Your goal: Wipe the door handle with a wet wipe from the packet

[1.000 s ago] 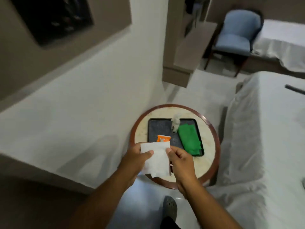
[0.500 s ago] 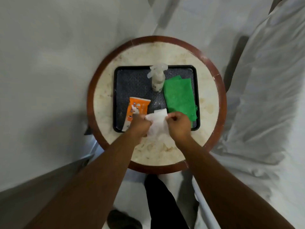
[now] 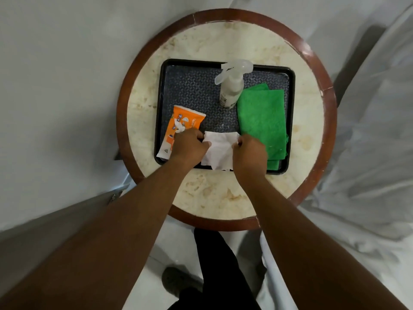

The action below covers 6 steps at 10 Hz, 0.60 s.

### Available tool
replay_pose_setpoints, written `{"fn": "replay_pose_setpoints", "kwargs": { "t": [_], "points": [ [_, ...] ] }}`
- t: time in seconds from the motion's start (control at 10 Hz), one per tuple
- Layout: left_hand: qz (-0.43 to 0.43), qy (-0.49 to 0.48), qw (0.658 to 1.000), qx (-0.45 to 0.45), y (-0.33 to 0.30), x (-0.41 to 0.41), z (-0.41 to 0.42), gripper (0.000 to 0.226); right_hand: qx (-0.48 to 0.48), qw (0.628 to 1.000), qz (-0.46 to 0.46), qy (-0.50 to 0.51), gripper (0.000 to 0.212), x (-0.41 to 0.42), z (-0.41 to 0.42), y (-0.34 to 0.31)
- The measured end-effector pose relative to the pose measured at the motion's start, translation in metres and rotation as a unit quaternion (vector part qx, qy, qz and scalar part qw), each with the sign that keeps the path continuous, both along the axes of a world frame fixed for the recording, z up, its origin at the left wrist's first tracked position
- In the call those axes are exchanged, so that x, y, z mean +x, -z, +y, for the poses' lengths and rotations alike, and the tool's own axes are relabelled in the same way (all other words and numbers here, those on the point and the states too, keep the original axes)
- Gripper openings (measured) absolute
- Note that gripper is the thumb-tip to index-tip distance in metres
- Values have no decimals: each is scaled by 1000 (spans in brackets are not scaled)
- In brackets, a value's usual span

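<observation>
Head view looks straight down on a round table (image 3: 225, 44) with a pale marbled top and a dark red rim. A black tray (image 3: 190, 90) sits at its centre, and that is where all the action is.

At six o'clock on the tray, both hands share one white wet wipe (image 3: 220, 151). The left hand (image 3: 187, 146) pinches the wipe's nine o'clock edge, fingers curled shut around it. The right hand (image 3: 250, 151) grips the three o'clock edge the same way, fingers closed tight. The wipe is spread between them, crumpled, its lower part draping over the tray's near rim.

At eight o'clock on the tray lies the orange packet (image 3: 181, 126), flat and angled, touching the left hand's knuckles. A tuft of white wipe pokes out of its opening.

At twelve o'clock stands a clear spray bottle (image 3: 231, 90), upright, trigger head pointing towards nine o'clock. Just beside it, filling the three o'clock side of the tray, is a folded green cloth (image 3: 262, 121), and the right hand overlaps its near corner.

White bedding (image 3: 368, 139) lies at three o'clock of the table. At six o'clock, below the table rim, a dark trouser leg (image 3: 214, 265) and a shoe (image 3: 176, 280) show on the pale floor. No door handle shows up from this angle.
</observation>
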<state>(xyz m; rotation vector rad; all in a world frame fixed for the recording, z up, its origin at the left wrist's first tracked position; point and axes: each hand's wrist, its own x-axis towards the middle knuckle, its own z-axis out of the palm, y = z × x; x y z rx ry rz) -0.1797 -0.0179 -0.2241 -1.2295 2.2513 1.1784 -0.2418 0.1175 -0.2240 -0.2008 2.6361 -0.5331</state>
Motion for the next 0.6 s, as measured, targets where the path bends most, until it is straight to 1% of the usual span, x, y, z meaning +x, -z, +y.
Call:
{"fn": "replay_pose_setpoints", "kwargs": {
  "t": [0.1, 0.2, 0.3, 0.4, 0.5, 0.6],
  "points": [
    [-2, 16, 1000, 0, -13, 12, -2, 34, -19, 1000, 8, -6, 19, 6, 3, -12],
    [-1, 31, 999, -11, -47, 47, -11, 35, -53, 998, 10, -36, 27, 24, 5, -43],
    [-11, 37, 999, -16, -78, 84, -17, 38, -51, 994, 14, -97, 30, 44, 4, -70],
    [-26, 34, 999, -28, -125, 147, -25, 41, -32, 981, 14, -192, 34, 75, -6, -114],
    [-33, 43, 996, -69, -159, 198, -34, 42, -28, 969, 24, -246, 35, 104, -17, -151],
    [-47, 12, 991, -125, -206, 287, -41, 48, -24, 939, 50, -340, 38, 163, -32, -209]
  ]
}}
